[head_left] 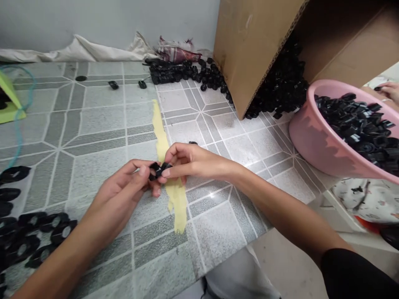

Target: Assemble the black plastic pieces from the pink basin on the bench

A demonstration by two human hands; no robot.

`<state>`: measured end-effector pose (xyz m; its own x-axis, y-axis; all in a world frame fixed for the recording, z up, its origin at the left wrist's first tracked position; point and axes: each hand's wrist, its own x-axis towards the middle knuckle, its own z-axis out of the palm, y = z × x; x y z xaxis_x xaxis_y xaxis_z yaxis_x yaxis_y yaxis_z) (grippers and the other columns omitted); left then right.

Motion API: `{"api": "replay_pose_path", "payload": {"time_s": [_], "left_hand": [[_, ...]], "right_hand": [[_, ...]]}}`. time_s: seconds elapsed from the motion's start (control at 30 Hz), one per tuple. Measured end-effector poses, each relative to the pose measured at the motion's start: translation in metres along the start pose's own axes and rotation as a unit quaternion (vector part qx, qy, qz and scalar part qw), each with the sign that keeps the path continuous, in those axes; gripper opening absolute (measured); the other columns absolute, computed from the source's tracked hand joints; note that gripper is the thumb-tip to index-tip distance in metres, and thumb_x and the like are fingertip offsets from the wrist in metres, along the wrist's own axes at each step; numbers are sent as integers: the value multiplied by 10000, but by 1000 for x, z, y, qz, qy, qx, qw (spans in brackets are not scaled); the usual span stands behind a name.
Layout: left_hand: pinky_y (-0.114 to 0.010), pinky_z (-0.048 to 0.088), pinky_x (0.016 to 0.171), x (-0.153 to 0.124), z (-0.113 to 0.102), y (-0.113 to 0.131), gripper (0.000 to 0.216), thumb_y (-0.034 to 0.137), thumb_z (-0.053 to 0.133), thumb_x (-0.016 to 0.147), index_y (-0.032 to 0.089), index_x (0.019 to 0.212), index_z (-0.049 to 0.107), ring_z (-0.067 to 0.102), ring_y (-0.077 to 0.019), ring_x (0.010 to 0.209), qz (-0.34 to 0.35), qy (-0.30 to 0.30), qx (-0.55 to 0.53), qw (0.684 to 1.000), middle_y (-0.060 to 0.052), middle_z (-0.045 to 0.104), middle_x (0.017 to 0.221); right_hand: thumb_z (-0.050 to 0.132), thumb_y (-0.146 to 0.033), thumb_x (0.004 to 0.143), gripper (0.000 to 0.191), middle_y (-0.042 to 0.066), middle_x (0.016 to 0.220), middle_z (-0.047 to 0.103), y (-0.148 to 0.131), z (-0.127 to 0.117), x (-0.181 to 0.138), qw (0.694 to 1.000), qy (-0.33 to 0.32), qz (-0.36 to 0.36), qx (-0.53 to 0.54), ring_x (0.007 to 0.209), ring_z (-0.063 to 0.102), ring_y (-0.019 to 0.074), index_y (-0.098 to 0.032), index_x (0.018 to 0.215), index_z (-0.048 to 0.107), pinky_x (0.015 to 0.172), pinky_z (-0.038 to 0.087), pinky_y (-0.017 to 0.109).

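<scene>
My left hand (pixel 124 187) pinches a small black plastic part (pixel 153 171) between thumb and fingers. Close against it, my right hand (pixel 182 161) grips a second small black piece (pixel 166 166). The two pieces touch or nearly touch; my fingertips cover much of both, so I cannot tell whether they are joined. Both hands are just above a yellow tape strip (pixel 176 203) on the patterned tabletop (pixel 215 232). Another black part (pixel 193 143) lies just behind my right hand, mostly hidden by it.
Black ring-shaped parts (pixel 23 245) are spread at the left front. A cardboard box (pixel 252 50) on its side spills black pieces (pixel 277 87). At right stands a pink basin (pixel 307 141) full of black parts. Another person's hand (pixel 388 89) shows beyond it. A green holder (pixel 11 99) sits far left.
</scene>
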<state>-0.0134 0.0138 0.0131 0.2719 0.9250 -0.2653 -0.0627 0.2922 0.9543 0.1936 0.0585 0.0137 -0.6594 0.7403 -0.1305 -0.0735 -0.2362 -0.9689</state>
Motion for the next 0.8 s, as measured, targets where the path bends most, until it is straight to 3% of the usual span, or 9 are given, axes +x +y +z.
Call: {"api": "replay_pose_path", "payload": {"time_s": [0.1,0.2,0.47,0.63,0.8], "left_hand": [[-260,513,737,1,2,0,286,509,704,870,235,948,692,606,-147,699,2,21,-3,1000,-4,699,862],[-245,509,695,3,3,0,277,492,753,828,239,914,681,589,-137,649,4,51,-10,999,14,686,788],[-249,435,682,-2,0,-1,317,550,661,890,238,863,608,542,-150,645,-12,16,72,997,41,622,590],[-245,406,649,-1,0,0,289,514,599,945,227,916,609,501,-130,619,-16,2,31,999,44,576,628],[-243,384,622,0,-2,-2,274,490,596,953,216,942,598,493,-116,576,-10,-4,15,1000,45,570,626]], "right_hand": [[723,-138,854,221,-32,783,650,-1,-2,2,999,0,-40,-34,748,632,115,-193,1013,580,703,510,240],[756,-147,826,190,-25,809,648,-2,0,2,994,43,-80,-66,783,622,109,-176,938,605,748,486,237],[741,-369,866,269,-57,719,554,-3,24,-9,977,86,-104,-166,662,520,101,-196,823,540,581,377,224],[656,-375,948,181,-12,879,631,-8,31,-12,951,118,-114,-263,764,577,122,-202,999,641,687,440,246],[633,-256,977,163,24,1012,684,-16,31,-14,931,116,-123,-323,897,637,153,-228,1129,682,805,493,280]]}}
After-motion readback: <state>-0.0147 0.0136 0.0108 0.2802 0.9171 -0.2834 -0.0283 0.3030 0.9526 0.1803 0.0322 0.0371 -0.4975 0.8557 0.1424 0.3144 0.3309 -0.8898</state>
